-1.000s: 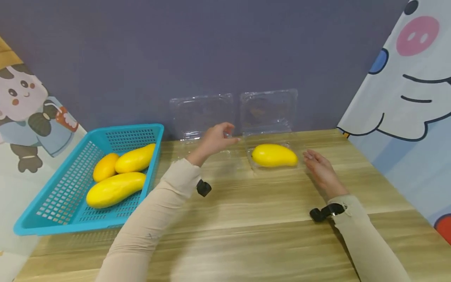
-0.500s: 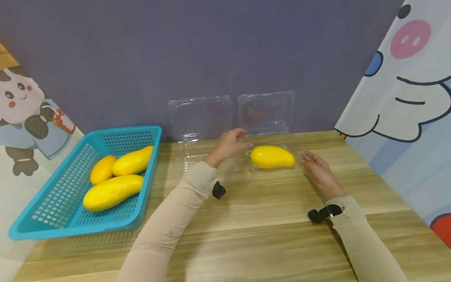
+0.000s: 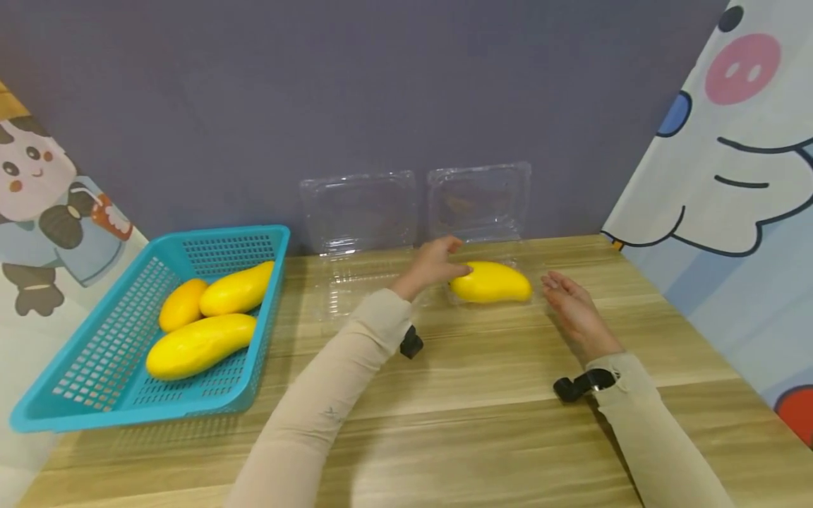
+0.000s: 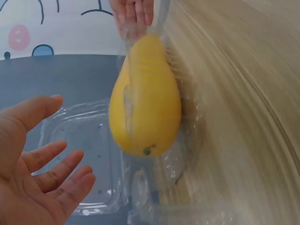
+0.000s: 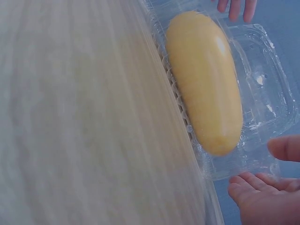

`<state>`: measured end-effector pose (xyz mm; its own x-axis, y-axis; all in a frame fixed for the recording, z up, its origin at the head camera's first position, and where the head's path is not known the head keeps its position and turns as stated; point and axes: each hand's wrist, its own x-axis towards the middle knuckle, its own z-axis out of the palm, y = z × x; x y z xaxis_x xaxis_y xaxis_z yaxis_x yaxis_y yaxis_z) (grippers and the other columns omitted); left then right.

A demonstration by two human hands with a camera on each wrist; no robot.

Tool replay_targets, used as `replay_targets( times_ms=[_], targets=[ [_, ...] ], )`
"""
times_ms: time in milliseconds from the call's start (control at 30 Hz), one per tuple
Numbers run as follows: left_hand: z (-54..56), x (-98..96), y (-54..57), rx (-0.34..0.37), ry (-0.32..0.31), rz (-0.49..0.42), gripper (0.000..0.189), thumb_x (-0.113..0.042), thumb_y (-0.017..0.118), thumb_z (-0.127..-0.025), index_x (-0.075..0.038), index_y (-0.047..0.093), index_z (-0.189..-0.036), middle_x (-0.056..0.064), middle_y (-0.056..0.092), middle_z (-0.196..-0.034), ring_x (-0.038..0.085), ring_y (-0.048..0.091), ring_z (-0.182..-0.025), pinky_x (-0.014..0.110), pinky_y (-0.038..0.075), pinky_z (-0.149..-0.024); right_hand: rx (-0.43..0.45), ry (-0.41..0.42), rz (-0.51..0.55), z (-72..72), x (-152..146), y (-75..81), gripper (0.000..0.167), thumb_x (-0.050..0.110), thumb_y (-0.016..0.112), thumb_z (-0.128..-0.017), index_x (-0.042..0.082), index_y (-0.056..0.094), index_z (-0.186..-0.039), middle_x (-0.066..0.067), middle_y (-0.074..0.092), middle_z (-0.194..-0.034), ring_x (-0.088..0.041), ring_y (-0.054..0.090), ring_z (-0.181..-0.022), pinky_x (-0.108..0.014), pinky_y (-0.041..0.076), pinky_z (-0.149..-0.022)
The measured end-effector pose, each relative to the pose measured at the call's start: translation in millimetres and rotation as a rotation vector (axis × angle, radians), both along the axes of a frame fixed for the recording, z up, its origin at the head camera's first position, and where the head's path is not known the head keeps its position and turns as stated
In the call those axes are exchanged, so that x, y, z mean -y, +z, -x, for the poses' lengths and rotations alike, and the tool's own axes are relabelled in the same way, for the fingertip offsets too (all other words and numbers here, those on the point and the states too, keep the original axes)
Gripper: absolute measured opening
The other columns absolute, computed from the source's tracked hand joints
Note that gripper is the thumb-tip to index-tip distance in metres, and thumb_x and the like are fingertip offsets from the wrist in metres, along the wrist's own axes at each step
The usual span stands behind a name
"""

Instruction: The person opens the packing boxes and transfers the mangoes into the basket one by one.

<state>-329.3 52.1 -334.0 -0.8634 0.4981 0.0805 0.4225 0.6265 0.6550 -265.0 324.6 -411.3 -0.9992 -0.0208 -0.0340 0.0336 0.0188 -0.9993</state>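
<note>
A long yellow fruit shaped like a papaya [image 3: 491, 282] lies in the base of a clear plastic clamshell box [image 5: 225, 166], whose lid [image 3: 479, 201] stands raised against the grey wall. My left hand [image 3: 435, 264] hovers at the fruit's left end, its thumb overlapping that end in the head view. In the left wrist view its fingers are spread and a gap shows between them and the fruit. My right hand [image 3: 581, 314] is beside the box's right end, fingers straight, holding nothing. Its fingertips [image 5: 241, 180] are right at the box's edge in the right wrist view.
Left of that box stands a second clear clamshell [image 3: 362, 212], lid up, partly behind my left arm. A blue plastic basket [image 3: 257, 367] at the left holds two long yellow fruits [image 3: 202, 347] and a rounder orange-yellow one [image 3: 182, 305]. The grey wall [image 3: 394, 92] closes off the table's back.
My left hand has moved right, from over the left clamshell to the left end of the yellow fruit. The right hand has stayed by the box's right end.
</note>
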Motion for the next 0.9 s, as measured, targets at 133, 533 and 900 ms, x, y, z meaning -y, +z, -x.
replay_targets(
  times_ms=[133,533,900],
  targets=[
    [0.4,-8.1,-5.3,0.033,-0.011,-0.018,0.062,-0.027,0.071,-0.084,-0.006,0.045,-0.137,0.013,0.052,-0.134,0.027,0.050,-0.121,0.035,0.043,-0.100,-0.006,0.008,-0.019,0.7,1,1.3,0.063,0.013,0.037,-0.102,-0.004,-0.003,-0.148,-0.024,0.001,-0.155,-0.032,0.004,-0.143,-0.035,0.012,-0.116],
    [2.2,-29.1,-23.5,0.001,0.011,-0.034,0.061,-0.022,0.074,-0.083,-0.004,0.048,-0.135,0.012,0.052,-0.136,0.025,0.049,-0.124,0.033,0.041,-0.103,-0.011,0.006,-0.009,-2.9,0,1.2,0.063,0.011,0.037,-0.101,-0.006,-0.003,-0.147,-0.024,0.001,-0.155,-0.033,0.004,-0.143,-0.037,0.011,-0.116],
    [3.8,-35.3,-30.8,0.006,-0.027,0.163,0.077,-0.032,0.075,-0.081,-0.008,0.038,-0.143,0.009,0.041,-0.146,0.027,0.037,-0.134,0.039,0.031,-0.110,-0.022,0.000,-0.030,-3.6,0,-1.6,0.064,0.013,0.038,-0.101,-0.006,-0.003,-0.148,-0.024,0.004,-0.155,-0.033,0.006,-0.143,-0.037,0.010,-0.116]
  ],
)
